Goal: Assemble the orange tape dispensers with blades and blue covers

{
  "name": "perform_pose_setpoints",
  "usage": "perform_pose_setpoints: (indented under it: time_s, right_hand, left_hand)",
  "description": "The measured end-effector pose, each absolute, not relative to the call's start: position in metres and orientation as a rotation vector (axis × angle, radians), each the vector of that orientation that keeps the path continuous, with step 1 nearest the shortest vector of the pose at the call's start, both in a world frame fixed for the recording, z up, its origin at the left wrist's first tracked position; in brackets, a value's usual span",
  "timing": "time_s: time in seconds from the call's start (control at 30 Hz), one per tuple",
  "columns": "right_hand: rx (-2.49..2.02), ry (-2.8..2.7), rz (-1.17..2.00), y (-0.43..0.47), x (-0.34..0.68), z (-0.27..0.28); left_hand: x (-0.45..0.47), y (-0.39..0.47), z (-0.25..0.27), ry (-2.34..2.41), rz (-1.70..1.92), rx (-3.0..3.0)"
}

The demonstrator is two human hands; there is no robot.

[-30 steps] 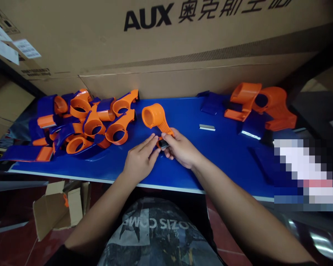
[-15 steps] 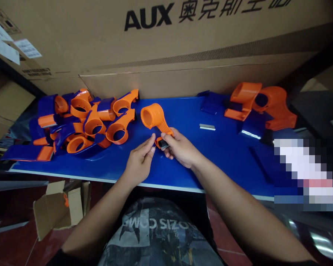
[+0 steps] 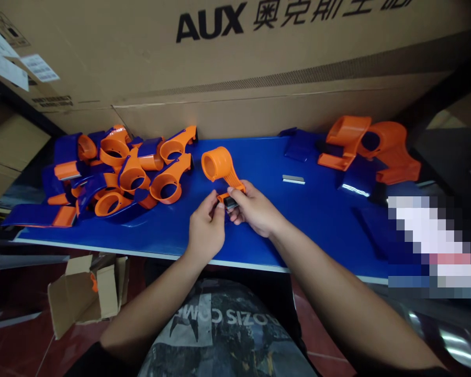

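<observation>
I have the right hand (image 3: 257, 209) wrapped around the handle end of an orange tape dispenser (image 3: 219, 165), thumb on top and fingers curled beneath, so its grasp is firm. The dispenser is held just over the middle of the blue table (image 3: 267, 246), toward the near edge, with its round hub pointing to the far left and a dark roller (image 3: 231, 202) showing at the near end beside the thumb. My left hand (image 3: 207, 228) is at that same near end, thumb and fingertips bent in close to its left corner; I can't tell from here whether they pinch anything, since the tips cover the spot.

To the right of the dispenser, well apart from both hands, I see a small toothed metal strip (image 3: 293, 179) lying flat on the table. On the left side there is a crowded pile of orange and blue dispensers (image 3: 131, 170), several overlapping. On the far right sit two orange frames (image 3: 349, 141), with a blue panel (image 3: 357, 175) just in front of them and more blue pieces (image 3: 301, 144) to their left. A big cardboard box (image 3: 235, 68) printed AUX stands behind the table. Down at the near left, a smaller carton (image 3: 73, 298) rests on the red floor (image 3: 317, 335).
</observation>
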State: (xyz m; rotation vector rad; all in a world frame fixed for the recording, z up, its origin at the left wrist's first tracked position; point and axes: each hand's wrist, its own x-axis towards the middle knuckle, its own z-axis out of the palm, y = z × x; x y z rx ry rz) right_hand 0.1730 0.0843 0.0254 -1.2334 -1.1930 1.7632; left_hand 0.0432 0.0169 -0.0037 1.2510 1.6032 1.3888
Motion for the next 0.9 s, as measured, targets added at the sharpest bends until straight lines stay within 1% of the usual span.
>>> perform_pose_setpoints:
  time_s: [0.13,0.23,0.3,0.4,0.53,0.6,0.67,0.9]
  right_hand:
    - [-1.252,-1.115,1.766,0.086,0.173,0.026]
    - [-1.269,-1.105,1.748,0.086,0.172,0.026]
    - [-1.277,-1.078,1.76,0.085,0.171,0.028]
    - [-1.252,-0.982,1.805,0.084,0.17,0.03]
    - [-1.228,-0.858,1.795,0.087,0.172,0.032]
    - [-1.244,-0.817,1.787,0.089,0.172,0.031]
    - [-1.261,-0.799,1.795,0.09,0.173,0.031]
    - [-1.268,-0.8,1.806,0.089,0.174,0.028]
  left_hand:
    - [0.046,0.022,-0.004,1.459,1.436,0.843]
    - [0.043,0.028,0.0,1.434,1.516,0.661]
    - [0.045,0.033,0.001,1.478,1.64,0.655]
    - [0.056,0.038,0.0,1.568,1.758,0.878]
    - [0.07,0.036,-0.008,1.628,1.572,1.335]
    - [0.072,0.033,-0.012,1.599,1.521,1.407]
    - [0.071,0.031,-0.015,1.524,1.519,1.332]
    - [0.066,0.03,-0.011,1.128,1.449,0.716]
